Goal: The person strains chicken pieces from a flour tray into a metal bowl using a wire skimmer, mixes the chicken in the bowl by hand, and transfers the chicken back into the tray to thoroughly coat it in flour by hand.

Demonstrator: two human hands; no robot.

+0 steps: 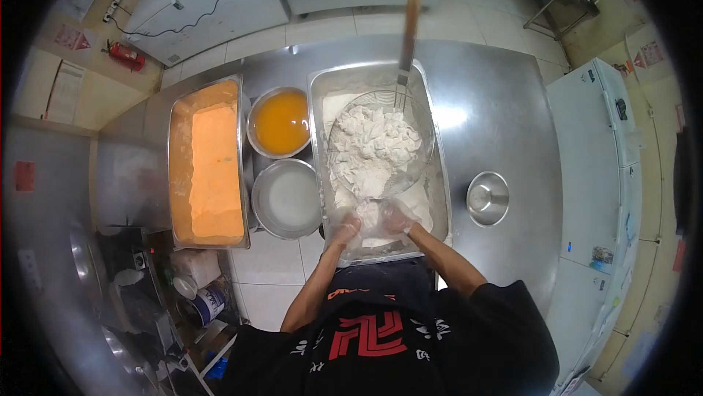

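Observation:
A deep metal tray (441,198) holds white flour. Over its upper part lies a round wire strainer (334,129) with a long wooden handle, heaped with flour-coated pieces (377,140). At the tray's near end are my left hand (346,226) and my right hand (396,218), both in clear plastic gloves. Between them is a floured clump (368,213), touched from both sides, with the fingers curled around it. Flour and glove plastic partly hide the fingertips.
Left of the flour tray stand a bowl of orange liquid (281,123) and a bowl of cloudy liquid (290,199). Further left is a tray of orange powder (216,169). An empty metal bowl (488,199) sits on the steel table (505,118) at the right.

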